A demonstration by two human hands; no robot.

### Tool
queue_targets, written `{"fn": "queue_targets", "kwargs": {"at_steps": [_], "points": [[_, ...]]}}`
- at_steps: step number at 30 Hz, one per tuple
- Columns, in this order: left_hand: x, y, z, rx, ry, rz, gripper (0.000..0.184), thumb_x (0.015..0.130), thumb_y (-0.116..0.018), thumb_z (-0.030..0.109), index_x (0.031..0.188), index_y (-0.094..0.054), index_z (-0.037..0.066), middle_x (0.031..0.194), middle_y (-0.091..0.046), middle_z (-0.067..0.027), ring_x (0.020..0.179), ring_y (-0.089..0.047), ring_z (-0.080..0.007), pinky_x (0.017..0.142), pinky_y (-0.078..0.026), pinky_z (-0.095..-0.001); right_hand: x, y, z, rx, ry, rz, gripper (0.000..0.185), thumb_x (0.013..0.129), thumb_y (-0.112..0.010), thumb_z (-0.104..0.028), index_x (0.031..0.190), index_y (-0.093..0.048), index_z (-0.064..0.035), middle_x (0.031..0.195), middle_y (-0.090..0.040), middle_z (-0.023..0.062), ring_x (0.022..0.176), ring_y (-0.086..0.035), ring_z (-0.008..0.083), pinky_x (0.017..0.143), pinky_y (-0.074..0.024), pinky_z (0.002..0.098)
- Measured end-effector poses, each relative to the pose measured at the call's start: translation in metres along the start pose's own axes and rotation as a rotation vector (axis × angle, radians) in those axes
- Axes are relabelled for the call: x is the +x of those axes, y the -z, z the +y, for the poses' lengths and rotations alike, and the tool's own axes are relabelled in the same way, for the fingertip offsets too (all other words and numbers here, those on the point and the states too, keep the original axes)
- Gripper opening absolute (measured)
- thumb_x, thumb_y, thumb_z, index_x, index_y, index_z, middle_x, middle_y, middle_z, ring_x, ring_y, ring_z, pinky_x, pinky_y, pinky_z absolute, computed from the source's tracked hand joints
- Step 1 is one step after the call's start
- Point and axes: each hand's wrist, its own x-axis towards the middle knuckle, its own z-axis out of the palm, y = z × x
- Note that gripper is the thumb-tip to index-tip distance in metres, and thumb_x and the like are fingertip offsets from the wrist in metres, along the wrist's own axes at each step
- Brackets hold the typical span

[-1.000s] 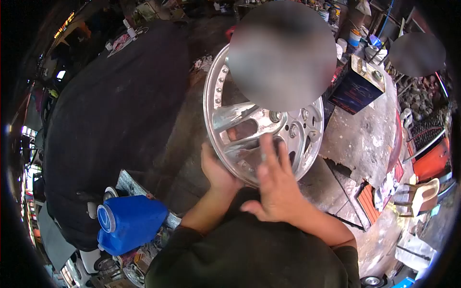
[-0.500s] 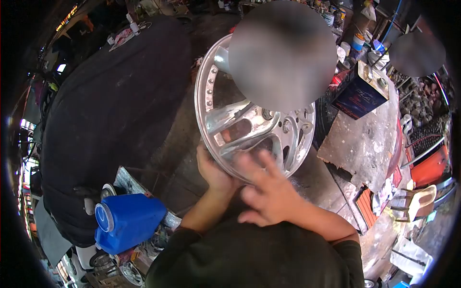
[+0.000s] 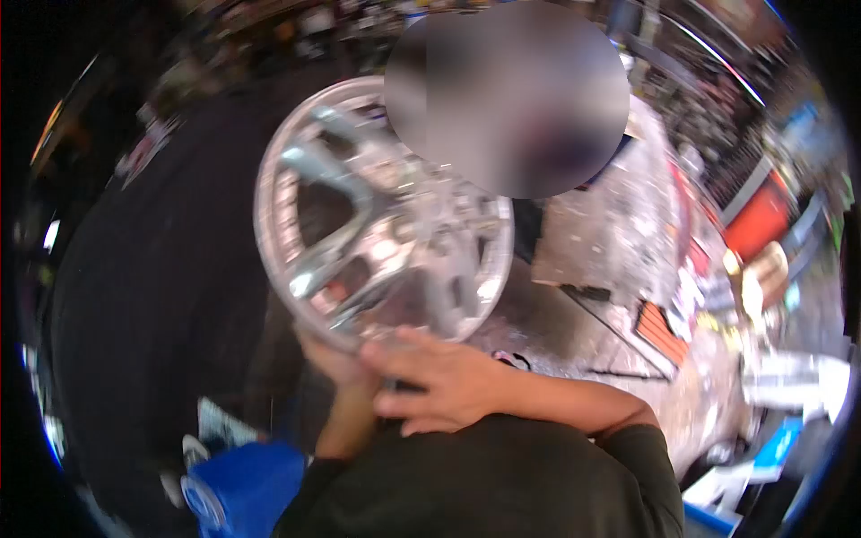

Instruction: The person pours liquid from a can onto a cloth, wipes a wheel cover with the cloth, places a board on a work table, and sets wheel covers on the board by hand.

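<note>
Head view: the left hand [image 3: 339, 365] grips the wheel [image 3: 395, 229] by its lower rim, most of its fingers hidden behind the metal, and the wheel is just beyond both hands. The right hand [image 3: 439, 378] is open with fingers parted, beside the left at the lower rim; blur hides whether its fingertips touch. A blue jug [image 3: 256, 489] lies left of the hands, nearer the body.

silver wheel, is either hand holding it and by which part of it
The silver wheel is held by the left hand at its lower rim; the right hand is at the bottom edge too, but blur hides whether it grips.
</note>
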Motion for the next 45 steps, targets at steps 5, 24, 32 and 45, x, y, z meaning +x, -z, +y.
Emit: {"fn": "queue_targets", "kwargs": {"at_steps": [5,24,32,45], "points": [[0.047,0.017,0.009,0.116,-0.063,0.008,0.048,0.104,-0.038,0.036,0.131,-0.057,0.001,0.118,-0.063,-0.0172,0.096,-0.065,-0.031,0.078,-0.056,-0.0502,-0.024,0.04,0.018,-0.109,-0.131,0.616,0.066,0.092,-0.068,-0.015,0.149,-0.036,-0.0016,0.149,-0.043,0.0307,0.135,-0.05,0.0409,0.113,-0.0368,0.0518],[0.101,0.025,-0.004,0.273,0.001,-0.046,0.038,0.102,-0.042,0.032,0.114,-0.065,0.003,0.116,-0.063,-0.0101,0.107,-0.065,-0.0287,0.091,-0.055,-0.049,-0.104,0.297,0.109,-0.959,-0.676,0.334,0.092,0.062,-0.094,-0.035,0.137,-0.052,-0.0053,0.137,-0.055,0.0188,0.131,-0.05,0.0394,0.11,-0.0397,0.0488],[-0.01,0.067,-0.041,1.261,-0.33,0.326,0.029,0.1,-0.053,0.02,0.094,-0.066,-0.005,0.083,-0.064,-0.0076,0.082,-0.062,-0.0199,0.076,-0.048,-0.0345,-0.061,0.395,0.265,-0.697,-0.795,-0.333,0.126,0.053,-0.094,-0.033,0.156,-0.029,-0.0016,0.155,-0.042,0.0216,0.143,-0.039,0.0413,0.121,-0.0263,0.0509],[-0.236,0.229,-0.055,1.636,0.073,0.916,0.034,0.097,-0.054,0.027,0.087,-0.063,-0.004,0.078,-0.064,-0.0296,0.076,-0.064,-0.0496,0.066,-0.048,-0.0529,0.099,0.261,0.159,-0.453,-0.202,-0.417,0.108,0.055,-0.084,-0.031,0.15,-0.042,-0.0008,0.135,-0.058,0.0217,0.123,-0.058,0.0369,0.105,-0.0442,0.0419]]}}
